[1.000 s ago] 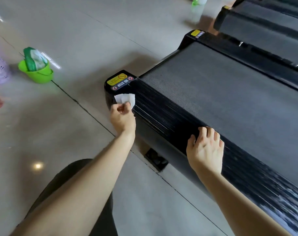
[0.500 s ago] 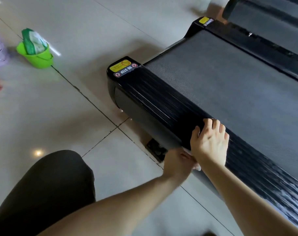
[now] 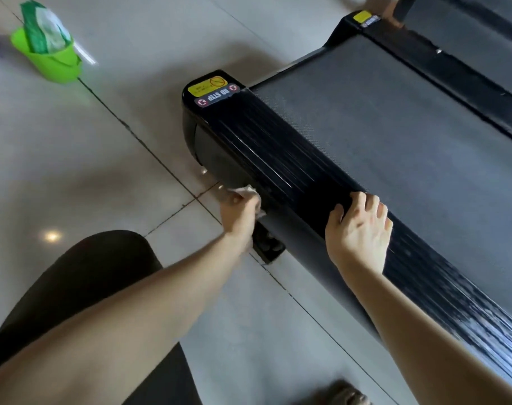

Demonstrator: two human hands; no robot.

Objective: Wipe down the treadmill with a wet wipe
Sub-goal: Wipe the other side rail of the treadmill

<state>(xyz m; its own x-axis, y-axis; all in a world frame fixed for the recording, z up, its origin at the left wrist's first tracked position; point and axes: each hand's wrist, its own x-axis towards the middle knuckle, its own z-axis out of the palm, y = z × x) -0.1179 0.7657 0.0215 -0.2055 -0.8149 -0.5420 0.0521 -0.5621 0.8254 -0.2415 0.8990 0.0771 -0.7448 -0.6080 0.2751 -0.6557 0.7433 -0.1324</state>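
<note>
A black treadmill (image 3: 292, 159) with a grey belt runs from the centre to the lower right, a yellow "NO STEP" label at its rear corner. My left hand (image 3: 241, 213) grips a crumpled white wet wipe (image 3: 246, 190) and holds it against the treadmill's dark side panel, low by the floor. My right hand (image 3: 358, 229) rests on the ribbed black side rail with its fingers spread over the top edge and holds nothing.
A green tub (image 3: 51, 64) with a green pack of wipes (image 3: 43, 29) stands on the tiled floor at the upper left. A second treadmill (image 3: 468, 21) lies at the upper right. My dark-clad knee (image 3: 82, 282) fills the lower left.
My left hand swept the wipe from the rear corner along the side panel toward my right hand, then back part of the way toward the corner. My right hand stayed on the rail.
</note>
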